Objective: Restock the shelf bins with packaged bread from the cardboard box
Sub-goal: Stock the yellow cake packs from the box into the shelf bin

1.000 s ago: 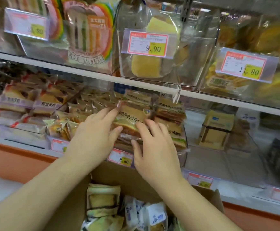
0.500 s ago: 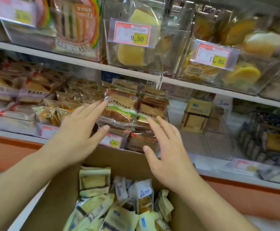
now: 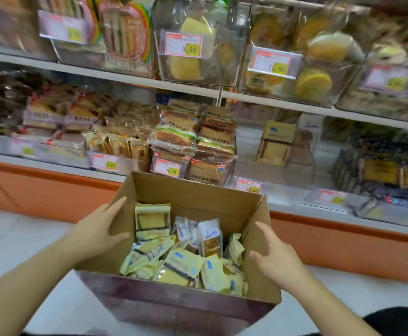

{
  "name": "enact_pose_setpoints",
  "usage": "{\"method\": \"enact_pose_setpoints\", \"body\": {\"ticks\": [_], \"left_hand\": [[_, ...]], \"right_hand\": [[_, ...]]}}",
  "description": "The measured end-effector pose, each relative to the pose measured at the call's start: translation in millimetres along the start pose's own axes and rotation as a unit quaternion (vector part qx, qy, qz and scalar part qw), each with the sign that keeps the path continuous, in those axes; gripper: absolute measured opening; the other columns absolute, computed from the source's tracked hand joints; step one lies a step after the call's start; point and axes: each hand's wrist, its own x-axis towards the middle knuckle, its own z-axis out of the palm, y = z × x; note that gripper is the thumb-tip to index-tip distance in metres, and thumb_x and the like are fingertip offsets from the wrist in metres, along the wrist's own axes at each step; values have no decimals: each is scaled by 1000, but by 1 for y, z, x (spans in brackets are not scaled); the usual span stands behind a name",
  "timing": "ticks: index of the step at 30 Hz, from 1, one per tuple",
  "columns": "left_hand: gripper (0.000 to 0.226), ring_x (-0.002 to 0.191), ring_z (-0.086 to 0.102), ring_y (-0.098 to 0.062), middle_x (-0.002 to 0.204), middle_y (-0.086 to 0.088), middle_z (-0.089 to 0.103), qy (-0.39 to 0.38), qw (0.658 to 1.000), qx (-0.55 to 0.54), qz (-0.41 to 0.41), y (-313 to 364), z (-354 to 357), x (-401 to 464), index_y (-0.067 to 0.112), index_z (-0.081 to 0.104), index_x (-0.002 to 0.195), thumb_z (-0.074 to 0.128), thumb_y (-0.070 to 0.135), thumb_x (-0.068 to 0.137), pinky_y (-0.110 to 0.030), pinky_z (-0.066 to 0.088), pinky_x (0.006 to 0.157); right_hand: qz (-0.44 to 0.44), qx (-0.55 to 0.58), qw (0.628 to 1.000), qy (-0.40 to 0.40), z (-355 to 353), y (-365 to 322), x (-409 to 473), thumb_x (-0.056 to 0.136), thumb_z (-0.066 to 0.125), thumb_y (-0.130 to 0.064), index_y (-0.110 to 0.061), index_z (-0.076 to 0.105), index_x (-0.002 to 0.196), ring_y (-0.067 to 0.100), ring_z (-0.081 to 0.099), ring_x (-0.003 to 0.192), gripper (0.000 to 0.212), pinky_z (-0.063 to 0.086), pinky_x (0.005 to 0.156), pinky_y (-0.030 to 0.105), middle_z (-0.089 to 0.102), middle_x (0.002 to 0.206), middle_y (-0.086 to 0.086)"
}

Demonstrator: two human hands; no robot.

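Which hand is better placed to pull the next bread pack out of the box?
Probably the right hand: it is open beside the pale yellow packs heaped on that side of the cardboard box. The left hand rests on the box's left wall.

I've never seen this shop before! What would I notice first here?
Probably the open cardboard box in the middle, full of pale yellow bread packets, with the left hand and right hand at its sides. Behind it sits a stacked bin of toast packs.
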Motion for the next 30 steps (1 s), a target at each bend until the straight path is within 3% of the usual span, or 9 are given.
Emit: {"method": "enact_pose_setpoints", "body": {"ticks": [2,5,9,12,18,20,23,27,30], "left_hand": [[103,132,56,-25,159,-1,45,3,1000,15,-11,-3,4,1,37,5,165,77,33,91,-34,48,102],[106,120,62,-26,151,-3,56,9,999,43,-26,0,3,4,41,1,164,75,23,90,-32,52,89],[108,112,65,-24,142,-2,63,12,999,27,-15,24,7,-1,42,2,164,77,24,88,-31,54,84],[112,115,66,-24,140,0,65,-3,1000,1,12,56,18,-10,42,4,164,81,25,84,-29,55,87],[109,108,65,-16,141,5,63,-39,995,-82,50,138,53,-31,36,0,165,77,18,90,-23,54,89],[103,116,64,-18,144,5,61,-43,992,-96,75,168,59,-34,35,1,165,74,19,93,-24,53,92],[101,126,61,-19,147,5,58,-54,989,-103,89,207,71,-37,33,5,165,75,23,93,-26,51,96],[100,122,63,-19,145,5,60,-65,988,-109,86,242,81,-39,32,8,165,75,21,93,-25,53,94],[99,125,62,-21,147,4,59,-59,990,-94,83,261,83,-35,30,11,166,76,22,92,-27,51,97]], "right_hand": [[-1,6,1000,-3,-1,3,5,96,62,-12,-38,32,162,20,62,81,77,39,52,10,71,112,6],[5,16,1000,3,-5,9,6,95,58,-3,-37,34,162,26,67,93,79,45,64,17,66,137,12],[18,43,999,20,-20,33,2,95,55,4,-37,36,162,14,66,69,81,43,44,15,58,148,12],[41,32,998,39,-36,60,-7,96,57,2,-39,37,161,10,64,59,79,45,43,17,53,153,11],[84,33,993,79,-81,127,-19,93,59,7,-41,38,160,16,71,88,86,54,52,20,48,160,6],[99,33,990,92,-95,150,-21,90,59,9,-42,40,159,19,72,100,87,58,60,22,50,159,6],[137,67,982,111,-113,179,-22,89,55,10,-42,43,158,19,71,84,87,58,58,27,52,158,8],[170,126,969,127,-136,208,-18,87,54,11,-47,43,156,19,73,70,91,58,49,32,54,156,8],[161,134,968,136,-146,222,-13,88,58,7,-52,41,156,22,74,89,91,64,66,39,55,155,4]]}}
